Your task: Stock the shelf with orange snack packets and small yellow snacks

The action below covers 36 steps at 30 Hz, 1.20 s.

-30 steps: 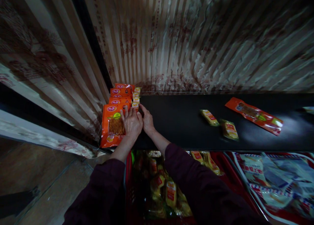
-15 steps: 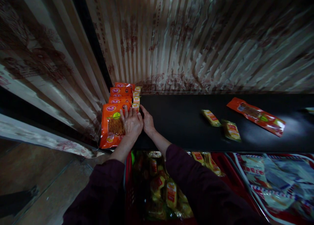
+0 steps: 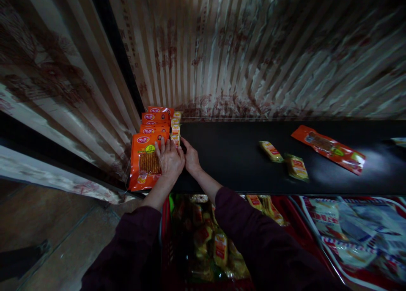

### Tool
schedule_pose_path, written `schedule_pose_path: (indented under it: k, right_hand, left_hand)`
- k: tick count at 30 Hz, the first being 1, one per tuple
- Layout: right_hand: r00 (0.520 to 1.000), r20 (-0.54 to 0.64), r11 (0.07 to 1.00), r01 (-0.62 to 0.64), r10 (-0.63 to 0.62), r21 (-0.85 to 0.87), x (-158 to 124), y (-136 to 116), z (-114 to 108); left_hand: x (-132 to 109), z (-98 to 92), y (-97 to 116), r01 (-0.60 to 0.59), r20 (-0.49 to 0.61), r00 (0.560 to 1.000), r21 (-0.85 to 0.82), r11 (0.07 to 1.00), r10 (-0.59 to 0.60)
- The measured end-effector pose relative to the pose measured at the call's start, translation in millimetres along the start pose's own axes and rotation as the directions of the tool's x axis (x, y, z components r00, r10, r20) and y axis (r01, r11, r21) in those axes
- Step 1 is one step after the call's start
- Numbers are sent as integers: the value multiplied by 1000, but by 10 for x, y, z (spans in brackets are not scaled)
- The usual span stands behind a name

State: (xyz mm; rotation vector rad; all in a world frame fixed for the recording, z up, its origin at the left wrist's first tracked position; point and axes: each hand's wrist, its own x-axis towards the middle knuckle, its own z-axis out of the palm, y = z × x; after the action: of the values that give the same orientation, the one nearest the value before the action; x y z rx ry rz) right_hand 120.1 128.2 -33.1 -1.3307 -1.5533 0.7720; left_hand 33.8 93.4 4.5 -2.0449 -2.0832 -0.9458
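Observation:
Several orange snack packets lie overlapped in a row at the left end of the black shelf. A column of small yellow packets runs along their right side. My left hand lies over the front of this column and the right edge of the nearest orange packet, fingers extended and slightly apart. Close beside it, my right hand stands on edge at the right of the yellow packets, fingers pointing forward. What lies under my left palm is hidden.
Two yellow packets and a long orange packet lie on the shelf to the right. Below its front edge are a red basket of yellow packets and another holding white-blue bags. Patterned curtains hang behind and left.
The view has shifted very slightly, moving the shelf items a little left in the picture. Both hands stay at the front of the yellow column.

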Motion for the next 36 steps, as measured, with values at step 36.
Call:
schedule_pose_path:
  k: [36]
  right_hand:
    - [998, -27, 997, -59, 60, 44, -967, -80, -471]
  left_hand:
    - [-931, -357, 449, 14, 120, 992, -315, 949, 25]
